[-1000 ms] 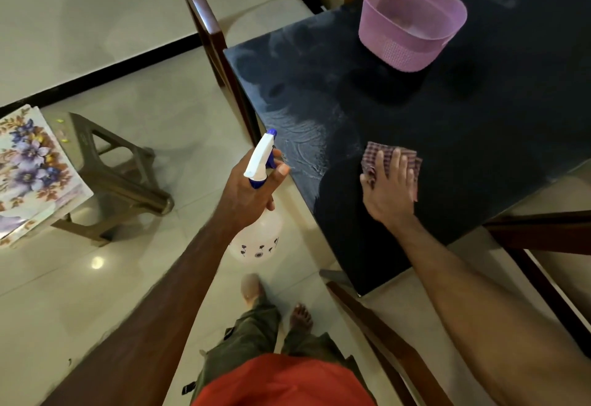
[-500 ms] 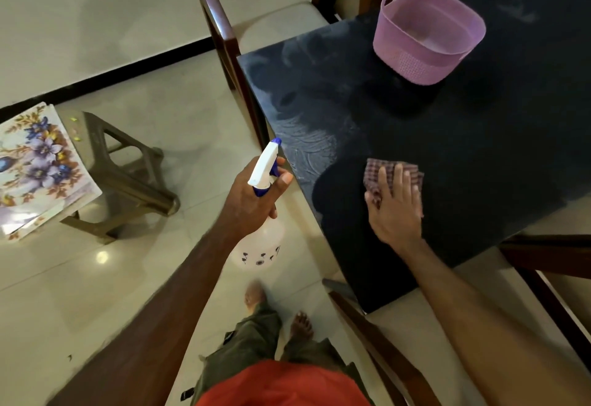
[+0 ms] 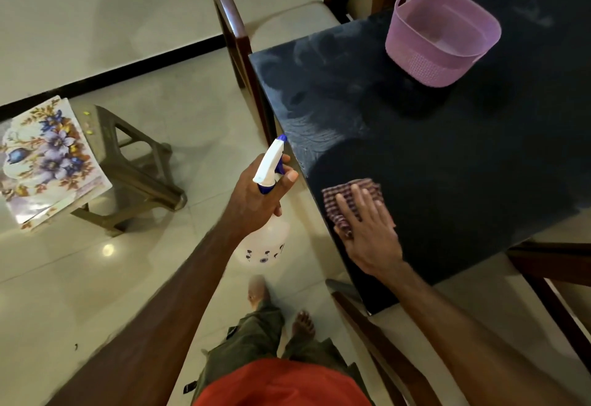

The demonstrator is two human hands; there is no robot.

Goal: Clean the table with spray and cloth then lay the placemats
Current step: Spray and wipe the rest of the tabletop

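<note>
Pale glossy floor tiles (image 3: 198, 137) surround a dark tabletop (image 3: 479, 156), whose near-left portion carries hazy smears and swirl marks. Compared with half a second ago, the right hand (image 3: 367, 229) has travelled toward the near-left edge of the tabletop, taking the checked cloth (image 3: 347, 196) with it; the cloth now lies close to that edge. The right hand lies flat on the cloth with fingers straight and slightly spread, pressing it against the surface. The left hand (image 3: 256, 197) has changed little: it holds the spray bottle (image 3: 267, 213) off the tabletop, beside its left edge, above the floor. Its fingers are wrapped round the bottle neck, with one finger at the blue trigger below the white spray head. The translucent bottle body hangs below the hand and bears small dark flower-like motifs; no lettering or brand can be read on it. A pink plastic basket (image 3: 425, 63) stands on the far part of the tabletop, well apart from the cloth, in the same place on the surface as before. Floral-printed placemats (image 3: 48, 162) lie stacked on a brown plastic stool (image 3: 140, 178) at the left, away from the tabletop; they show blue and purple flowers and no legible writing. Wooden chairs (image 3: 230, 21) stand at the far, near and right sides.
</note>
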